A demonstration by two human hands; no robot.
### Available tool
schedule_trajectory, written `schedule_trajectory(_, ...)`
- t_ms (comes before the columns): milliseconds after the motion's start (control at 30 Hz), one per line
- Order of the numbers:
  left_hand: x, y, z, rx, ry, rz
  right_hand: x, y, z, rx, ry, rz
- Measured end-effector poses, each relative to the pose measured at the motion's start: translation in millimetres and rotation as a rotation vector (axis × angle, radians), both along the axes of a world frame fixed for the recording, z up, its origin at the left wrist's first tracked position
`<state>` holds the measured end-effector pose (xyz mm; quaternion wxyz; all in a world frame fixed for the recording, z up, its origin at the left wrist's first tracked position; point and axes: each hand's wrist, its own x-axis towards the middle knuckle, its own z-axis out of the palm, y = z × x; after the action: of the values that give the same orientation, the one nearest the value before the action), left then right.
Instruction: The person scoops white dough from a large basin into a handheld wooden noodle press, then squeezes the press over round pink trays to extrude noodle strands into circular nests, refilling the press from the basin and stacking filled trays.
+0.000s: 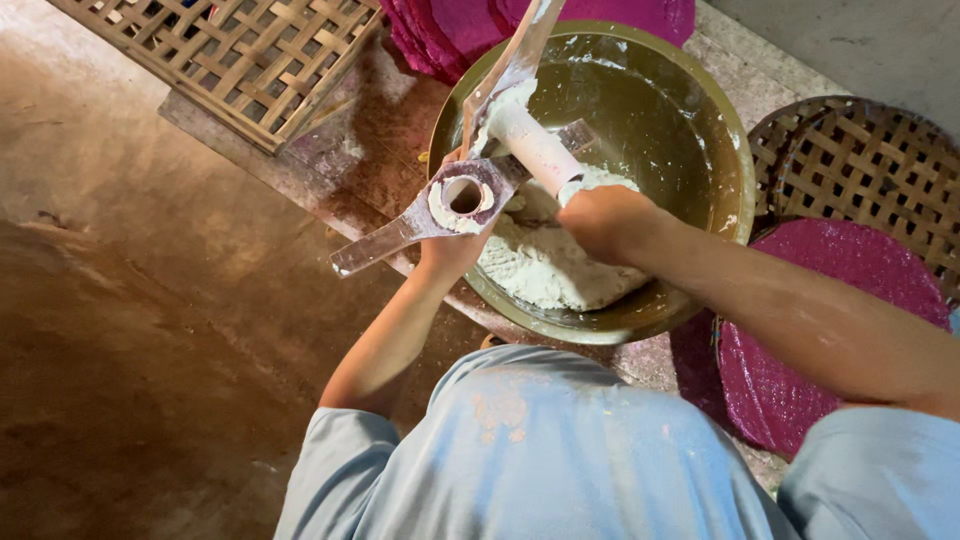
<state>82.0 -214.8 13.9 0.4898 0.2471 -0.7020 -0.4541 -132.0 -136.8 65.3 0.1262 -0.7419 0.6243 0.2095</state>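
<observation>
Over the wide brass-coloured bowl [722, 150] in the head view, our left hand [452, 245] grasps the cross-armed press [462, 197] from below, its open round tube caked with white dough. Our right hand [603, 220] is clenched around the white plunger [530, 140], just above the dough [545, 265] lying in the bowl. Woven bamboo trays [240, 50] and magenta discs [800, 330] lie around on the floor [130, 330].

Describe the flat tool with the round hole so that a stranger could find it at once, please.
Find the big brass-coloured bowl of white dough. At its near-left rim, the left hand holds a flat bar with a round hole. Unlike the white plunger in the right hand, it points out over the floor.
</observation>
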Motion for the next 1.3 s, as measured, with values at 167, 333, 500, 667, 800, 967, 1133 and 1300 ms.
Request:
schedule_trajectory(167,-2,-3,8,-0.04,-0.026,0.006,-5,16,17,0.116,-0.196,-0.063)
schedule_trajectory(333,0,1,7,0.114,-0.002,0.002,-4,52,18,-0.039,-0.657,-0.136)
schedule_trajectory(500,16,-9,13,0.023,0.011,0.071,-6,98,42,0.037,-0.632,-0.393)
schedule_trajectory(667,14,-24,39,-0.613,-0.43,0.297,-41,127,86,-0.11,-1.002,-0.441)
schedule_trajectory(800,-2,-2,48,-0.623,-0.648,0.039,-52,115,112,-0.098,-0.98,-0.437)
schedule_trajectory(967,-21,12,41,-0.346,-0.736,-0.206,-20,102,154,-0.319,-0.126,-0.383)
schedule_trajectory(1133,-38,24,26,-0.46,-0.514,-0.217,28,99,129,-0.568,0.08,0.13)
schedule_trajectory(1300,-22,13,29,-0.286,-0.544,-0.104,-9,131,138,-0.523,-0.077,-0.176)
